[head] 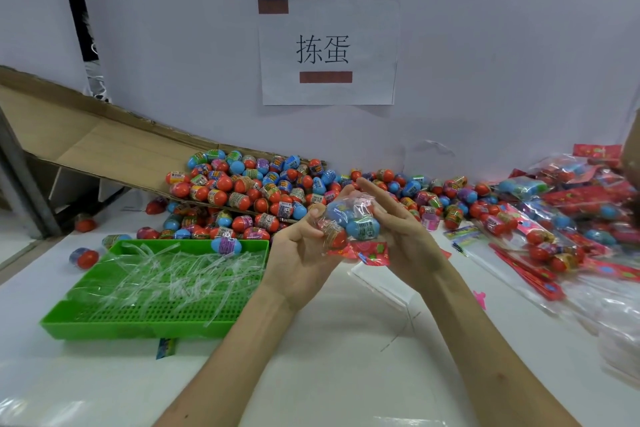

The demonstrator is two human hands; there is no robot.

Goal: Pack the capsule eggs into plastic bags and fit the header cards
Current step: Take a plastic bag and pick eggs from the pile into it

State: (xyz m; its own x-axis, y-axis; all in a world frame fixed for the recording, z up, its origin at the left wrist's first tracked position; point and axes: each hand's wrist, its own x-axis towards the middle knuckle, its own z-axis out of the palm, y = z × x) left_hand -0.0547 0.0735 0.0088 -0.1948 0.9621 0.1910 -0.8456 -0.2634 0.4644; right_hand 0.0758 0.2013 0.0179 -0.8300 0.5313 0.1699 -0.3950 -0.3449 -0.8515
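Above the middle of the white table [346, 364] both hands hold up a clear plastic bag [341, 218] with several eggs [362, 227] inside, blue ones and at least one red. A red header card [372, 252] sits at the bag's lower end, facing the near edge. The left grip [301, 253] is curled, thumb and fingertips pinching the bag's left side. The right grip [398, 229] is released: its fingers lie straight along the bag's right side, pointing toward the far edge, and the bag leans against the palm. A heap of loose eggs [270, 191] runs along the far edge, spilling off a cardboard chute [86, 139] that slopes down from the far left corner. Toward the left edge stands a green tray [152, 331] littered with clear plastic strips [173, 274], and a lone blue egg [225, 245] rests on its far rim. Packed bags [571, 218] (red cards showing among them) are piled by the right edge. A paper sign [327, 52] hangs on the wall behind.
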